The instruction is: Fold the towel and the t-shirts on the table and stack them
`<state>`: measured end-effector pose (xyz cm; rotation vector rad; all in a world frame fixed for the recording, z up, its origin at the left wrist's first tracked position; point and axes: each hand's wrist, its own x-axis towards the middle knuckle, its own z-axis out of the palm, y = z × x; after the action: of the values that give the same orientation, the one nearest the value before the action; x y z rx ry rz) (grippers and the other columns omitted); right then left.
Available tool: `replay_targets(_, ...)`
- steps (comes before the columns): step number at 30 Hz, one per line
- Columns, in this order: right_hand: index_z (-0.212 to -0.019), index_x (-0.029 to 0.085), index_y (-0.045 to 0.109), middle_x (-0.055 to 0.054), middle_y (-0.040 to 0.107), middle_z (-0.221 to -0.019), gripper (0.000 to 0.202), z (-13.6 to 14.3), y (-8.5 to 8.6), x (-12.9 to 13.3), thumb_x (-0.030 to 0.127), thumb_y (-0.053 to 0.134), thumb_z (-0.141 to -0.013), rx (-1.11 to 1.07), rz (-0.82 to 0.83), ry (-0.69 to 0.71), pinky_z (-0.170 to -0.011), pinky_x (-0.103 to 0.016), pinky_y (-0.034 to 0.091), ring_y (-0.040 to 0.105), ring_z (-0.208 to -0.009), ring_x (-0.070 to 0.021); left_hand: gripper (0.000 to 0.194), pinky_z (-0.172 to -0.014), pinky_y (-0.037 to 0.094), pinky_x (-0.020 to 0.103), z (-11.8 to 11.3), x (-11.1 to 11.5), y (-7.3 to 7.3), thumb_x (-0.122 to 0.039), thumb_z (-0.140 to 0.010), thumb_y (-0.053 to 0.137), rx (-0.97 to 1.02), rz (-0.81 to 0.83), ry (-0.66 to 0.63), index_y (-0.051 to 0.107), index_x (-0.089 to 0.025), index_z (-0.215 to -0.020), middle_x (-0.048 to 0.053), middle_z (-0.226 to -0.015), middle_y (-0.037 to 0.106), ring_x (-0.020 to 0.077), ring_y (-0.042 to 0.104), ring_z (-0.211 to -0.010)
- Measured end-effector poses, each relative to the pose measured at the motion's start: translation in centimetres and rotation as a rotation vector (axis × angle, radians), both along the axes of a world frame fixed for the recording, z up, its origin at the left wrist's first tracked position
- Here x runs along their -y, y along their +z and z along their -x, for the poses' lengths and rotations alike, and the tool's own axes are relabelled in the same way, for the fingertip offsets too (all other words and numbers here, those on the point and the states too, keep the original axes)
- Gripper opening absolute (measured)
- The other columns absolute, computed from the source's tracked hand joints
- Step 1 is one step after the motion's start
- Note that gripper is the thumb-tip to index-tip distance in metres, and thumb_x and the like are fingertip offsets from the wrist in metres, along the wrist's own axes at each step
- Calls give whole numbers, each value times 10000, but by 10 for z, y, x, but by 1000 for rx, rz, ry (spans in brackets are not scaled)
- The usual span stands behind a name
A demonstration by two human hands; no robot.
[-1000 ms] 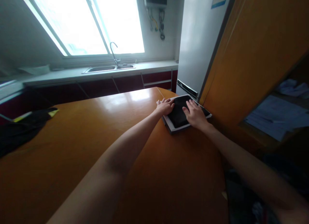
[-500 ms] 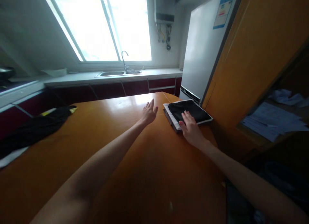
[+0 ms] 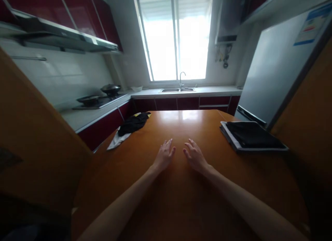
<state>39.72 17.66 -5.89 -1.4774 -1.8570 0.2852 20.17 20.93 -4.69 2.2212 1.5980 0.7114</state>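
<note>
Both hands have left the folded stack at the table's right side since the earlier frames, and are now drawn back to the middle. The left hand point(image 3: 163, 156) has its fingers extended and thumb held apart, gripping nothing. The right hand point(image 3: 195, 157) is in the same condition, near the left one, thumbs facing across a narrow gap. Whether either hand touches the wooden table point(image 3: 178, 196) or is just above it cannot be determined.

To the right of the right hand, well apart from it, the folded stack lies flat near the table edge: a black folded cloth point(image 3: 252, 134) on top of a white-edged layer point(image 3: 232, 137), with a grey layer visible below. To the left, a loose heap of black fabric point(image 3: 135, 123) lies by the opposite edge, a white piece point(image 3: 118, 140) projecting from under it.

Containers: beyond the table, the sink point(image 3: 180, 90) has two basins, contents too small to verify. On the stove point(image 3: 102, 102) stand two dark pans; the rear pan point(image 3: 111, 88) appears lidded, while the front pan's point(image 3: 88, 100) contents are not discernible. A pale bowl-like item point(image 3: 136, 89) sits at the counter corner, interior unreadable. The refrigerator point(image 3: 275, 68) is closed.
</note>
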Motion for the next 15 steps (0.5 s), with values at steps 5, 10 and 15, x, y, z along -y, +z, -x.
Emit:
replay_targets(5, -1277, 185, 643, -165, 493, -1506, 435, 37, -16, -24, 392, 423, -964, -241, -75, -108, -1146, -518, 386, 455, -1404, -311, 572, -1251, 191, 458, 3, 12, -8, -362, -969, 463, 115, 25, 14, 440, -223, -1524, 104, -1571, 445, 252, 285, -1519)
replay_targets(10, -1199, 181, 675, -184, 572, -1408, 450, 39, -31, -28, 442, 418, -937, -437, -63, -172, -1134, -515, 399, 508, -1352, -316, 569, -1257, 232, 431, 0, 13, -20, -273, -949, 470, 131, -9, -46, 453, -183, -1511, 116, -1543, 481, 236, 338, -1497)
replay_targets(15, -1147, 177, 693, -186, 638, -1316, 452, 26, -29, -28, 473, 451, -907, -619, -57, -196, -1082, -484, 461, 583, -1267, -314, 541, -1236, 323, 393, 0, 7, -20, -235, -940, 468, 232, -2, -43, 493, -235, -1481, 80, -1507, 528, 199, 414, -1455)
